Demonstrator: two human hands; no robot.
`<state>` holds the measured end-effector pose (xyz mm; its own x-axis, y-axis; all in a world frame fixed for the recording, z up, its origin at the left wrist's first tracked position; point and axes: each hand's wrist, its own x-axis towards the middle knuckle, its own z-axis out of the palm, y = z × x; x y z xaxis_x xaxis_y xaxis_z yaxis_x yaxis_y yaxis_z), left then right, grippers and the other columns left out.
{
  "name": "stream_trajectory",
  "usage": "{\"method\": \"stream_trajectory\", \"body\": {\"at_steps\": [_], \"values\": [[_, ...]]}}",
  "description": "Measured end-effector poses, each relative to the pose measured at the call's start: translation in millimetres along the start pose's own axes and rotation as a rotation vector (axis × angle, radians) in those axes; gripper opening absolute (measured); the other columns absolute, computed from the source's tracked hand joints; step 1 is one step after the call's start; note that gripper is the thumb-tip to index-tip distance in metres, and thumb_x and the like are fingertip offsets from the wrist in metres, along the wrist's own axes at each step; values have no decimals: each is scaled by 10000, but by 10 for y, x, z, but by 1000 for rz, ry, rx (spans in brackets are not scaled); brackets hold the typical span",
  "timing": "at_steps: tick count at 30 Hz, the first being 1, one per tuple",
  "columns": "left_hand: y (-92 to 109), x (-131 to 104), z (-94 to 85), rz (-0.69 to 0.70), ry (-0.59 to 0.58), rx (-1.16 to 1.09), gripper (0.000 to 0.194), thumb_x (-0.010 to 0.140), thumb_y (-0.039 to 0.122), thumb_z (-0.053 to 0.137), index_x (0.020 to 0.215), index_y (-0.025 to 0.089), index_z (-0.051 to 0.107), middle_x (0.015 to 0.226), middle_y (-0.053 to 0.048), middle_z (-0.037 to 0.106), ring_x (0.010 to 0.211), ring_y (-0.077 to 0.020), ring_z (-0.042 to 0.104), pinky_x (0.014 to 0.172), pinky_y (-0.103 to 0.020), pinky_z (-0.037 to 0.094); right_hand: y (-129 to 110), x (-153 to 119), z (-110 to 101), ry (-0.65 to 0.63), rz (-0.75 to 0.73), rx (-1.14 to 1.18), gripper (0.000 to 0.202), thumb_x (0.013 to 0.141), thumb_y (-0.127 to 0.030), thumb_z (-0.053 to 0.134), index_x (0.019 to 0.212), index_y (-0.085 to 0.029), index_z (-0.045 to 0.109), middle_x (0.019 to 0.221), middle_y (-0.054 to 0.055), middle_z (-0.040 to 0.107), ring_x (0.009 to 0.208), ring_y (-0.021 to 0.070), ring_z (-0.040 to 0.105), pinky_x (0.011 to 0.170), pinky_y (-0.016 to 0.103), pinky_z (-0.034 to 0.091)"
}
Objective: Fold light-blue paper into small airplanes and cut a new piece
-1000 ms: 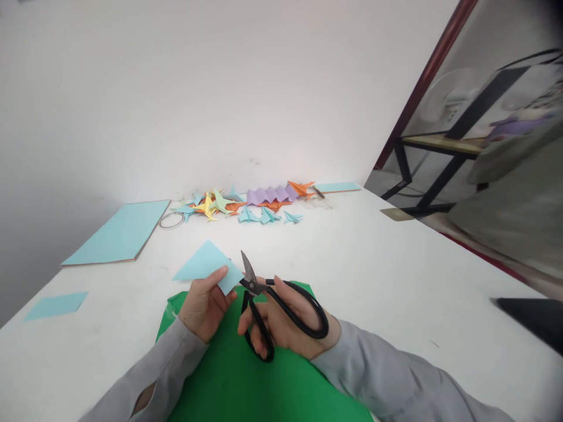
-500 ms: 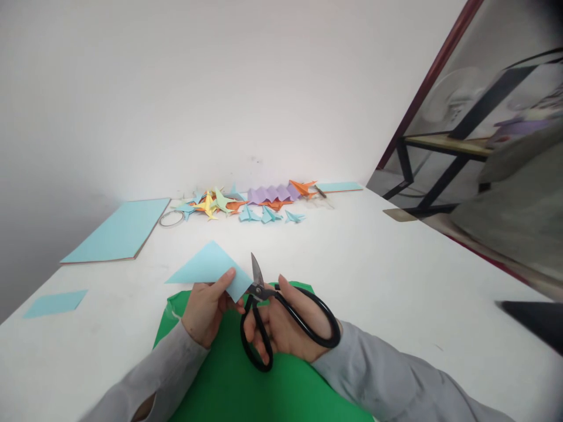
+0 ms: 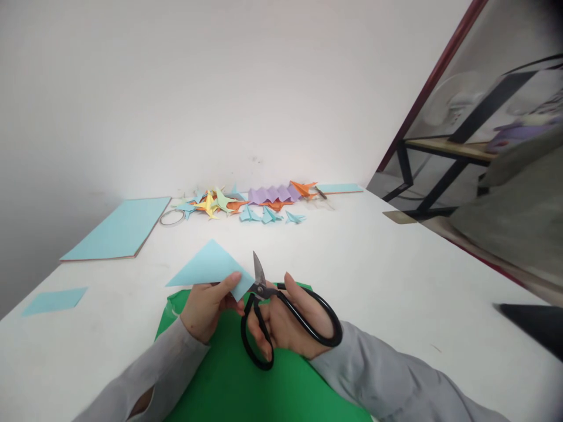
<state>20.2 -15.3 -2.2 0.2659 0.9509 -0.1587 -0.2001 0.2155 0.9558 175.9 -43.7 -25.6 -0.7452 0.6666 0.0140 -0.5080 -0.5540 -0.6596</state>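
Note:
A light blue folded sheet of paper (image 3: 206,265) is pinched between the thumb and fingers of my left hand (image 3: 210,305), its peak pointing away from me. Black-handled scissors (image 3: 260,289) are held by my right hand (image 3: 292,322), with the handle loops around its thumb and fingers. The scissor blades stand apart, and the paper's right corner is at their pivot. Whether the lower blade touches the paper is hidden. Both hands are above a green cloth (image 3: 272,390) at the near table edge.
Folded paper figures (image 3: 215,203) and a pleated purple paper (image 3: 272,194) lie by the wall. A stack of blue paper (image 3: 118,228) and a small blue piece (image 3: 55,300) are on the left of the white table (image 3: 373,264). A dark-framed shelf (image 3: 448,146) stands at right.
My left thumb has shifted slightly right along the paper. The scissors and my right hand have moved very slightly to the right; both grips are the same.

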Motion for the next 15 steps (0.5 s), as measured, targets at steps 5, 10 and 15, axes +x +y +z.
{"method": "stream_trajectory", "body": {"at_steps": [5,10,15], "values": [[22,1,2,-59,-13,14,294,635,367,685,507,131,566,420,-1,545,388,-124,502,418,-248,424,12,6,-1,-14,-20,-1,749,728,-744,260,976,-86,517,704,81,582,522,148,554,520,271,420],[42,5,-13,-79,12,9,313,638,380,681,502,117,579,406,-12,554,356,-119,499,390,-244,417,8,15,-2,-36,-64,-24,746,747,-731,228,1046,-97,485,676,56,553,512,150,543,512,278,405],[79,15,-54,-89,-6,-37,271,637,346,695,684,81,662,496,-29,590,447,-125,542,408,-227,458,-33,0,8,-54,-38,-37,697,771,-706,215,1135,-146,412,689,50,561,522,155,544,524,289,400]]}}
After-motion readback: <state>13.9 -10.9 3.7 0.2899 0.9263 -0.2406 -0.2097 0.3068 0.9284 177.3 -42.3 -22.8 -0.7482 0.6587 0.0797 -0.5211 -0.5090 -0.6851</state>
